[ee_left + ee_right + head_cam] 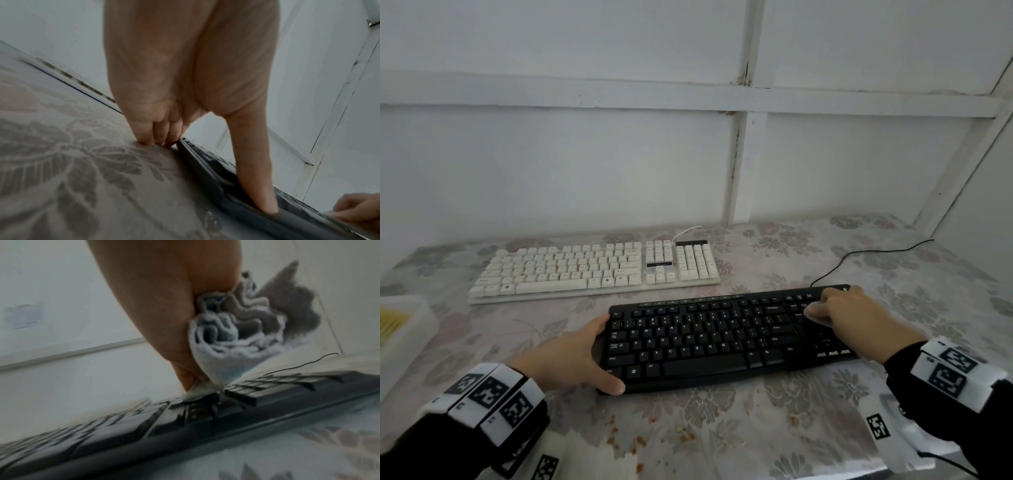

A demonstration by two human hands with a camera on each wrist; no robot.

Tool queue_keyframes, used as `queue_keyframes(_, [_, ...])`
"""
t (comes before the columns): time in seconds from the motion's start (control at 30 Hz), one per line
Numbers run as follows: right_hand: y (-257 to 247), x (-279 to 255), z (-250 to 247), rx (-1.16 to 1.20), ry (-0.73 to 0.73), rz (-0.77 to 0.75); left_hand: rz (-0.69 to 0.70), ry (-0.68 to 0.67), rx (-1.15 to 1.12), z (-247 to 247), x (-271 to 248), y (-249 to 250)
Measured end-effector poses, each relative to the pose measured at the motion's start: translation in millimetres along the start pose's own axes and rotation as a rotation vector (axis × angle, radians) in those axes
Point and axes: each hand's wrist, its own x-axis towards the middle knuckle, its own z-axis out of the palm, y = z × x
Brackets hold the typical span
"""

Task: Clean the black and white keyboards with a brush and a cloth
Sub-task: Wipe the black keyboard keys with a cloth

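Observation:
The black keyboard (pixel 722 339) lies across the near middle of the table, and the white keyboard (pixel 592 270) lies behind it to the left. My left hand (pixel 607 354) holds the black keyboard's left end, thumb (pixel 257 178) on the front corner and fingers (pixel 156 131) curled down at the far corner. My right hand (pixel 825 311) grips a bunched grey-white cloth (pixel 236 331) and presses it on the keys left of the number pad. Most of the cloth (pixel 816 317) is hidden under that hand in the head view. No brush is recognisable.
A floral tablecloth (pixel 756 428) covers the table, with orange crumbs (pixel 637 442) near the front edge. A white tray (pixel 410 308) holding something yellow stands at the left edge. A black cable (pixel 859 255) runs back right from the black keyboard. White walls close off the back and right.

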Motion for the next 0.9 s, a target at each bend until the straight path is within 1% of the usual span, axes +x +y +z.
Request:
queue_keyframes(0.07, [8,5,6,0.003,0.055,0.0,0.001,-0.006,-0.007,0,-1,3])
queue_keyframes(0.13, [2,3,3,0.075,0.098,-0.063,0.001,-0.011,-0.012,0,-2,6])
queue_keyframes(0.23, [-21,-9,-4,0.153,0.05,-0.23,0.008,-0.013,-0.017,0,-3,7])
queue_keyframes(0.27, [-26,-12,-5,0.13,0.048,-0.241,0.009,-0.012,-0.017,0,-4,7])
queue_keyframes(0.4, [-14,-11,2,-0.002,-0.005,-0.119,-0.003,-0.011,-0.004,-1,-5,9])
queue_keyframes(0.53, [5,-7,4,-0.128,-0.021,-0.06,0.001,-0.013,-0.009,0,-6,10])
queue_keyframes(0.63, [23,-9,6,-0.136,-0.022,-0.011,0.01,-0.023,-0.055,0,-8,13])
queue_keyframes(0.77, [40,-9,6,-0.126,-0.055,0.07,0.011,-0.027,-0.056,0,-9,15])
queue_keyframes(0.9, [50,-4,4,-0.118,-0.055,0.094,0.002,-0.021,-0.035,-1,-8,13])
